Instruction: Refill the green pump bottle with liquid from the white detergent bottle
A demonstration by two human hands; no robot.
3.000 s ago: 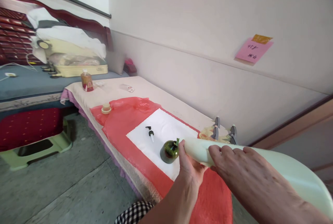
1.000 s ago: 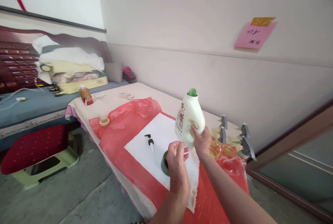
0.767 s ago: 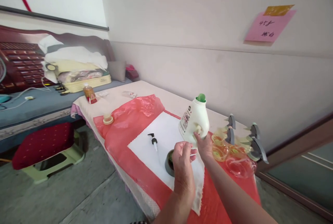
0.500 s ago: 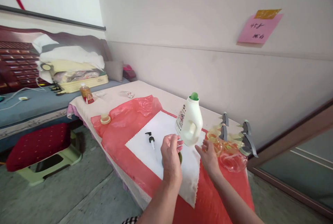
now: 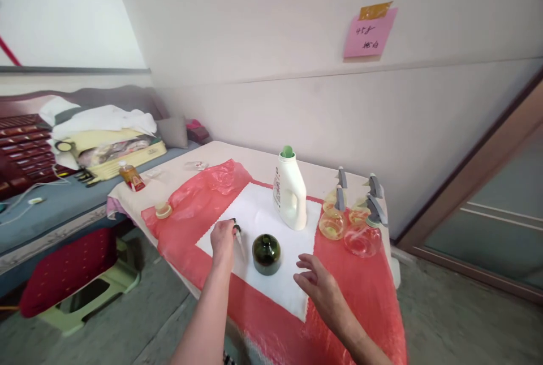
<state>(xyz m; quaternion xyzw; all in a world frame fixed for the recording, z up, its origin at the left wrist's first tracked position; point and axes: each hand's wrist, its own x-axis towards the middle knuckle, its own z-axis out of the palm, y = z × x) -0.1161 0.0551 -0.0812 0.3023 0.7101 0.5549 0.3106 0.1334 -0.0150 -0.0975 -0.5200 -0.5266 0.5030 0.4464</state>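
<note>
My left hand (image 5: 223, 240) pinches the black-and-clear plastic pump (image 5: 238, 234) near the white cloth's (image 5: 254, 206) left corner; my right hand (image 5: 320, 286) hovers, open, at its right edge.

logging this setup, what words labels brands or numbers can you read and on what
"45", then a scrawled mark, on the pink note; its lower line is unclear
White jug: print too small
Amber bottle: label too small
Yellow suitcase: marking too small

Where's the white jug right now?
In the head view, the white jug stands on the far right part of the white cloth, beyond the dark green bottle.
</note>
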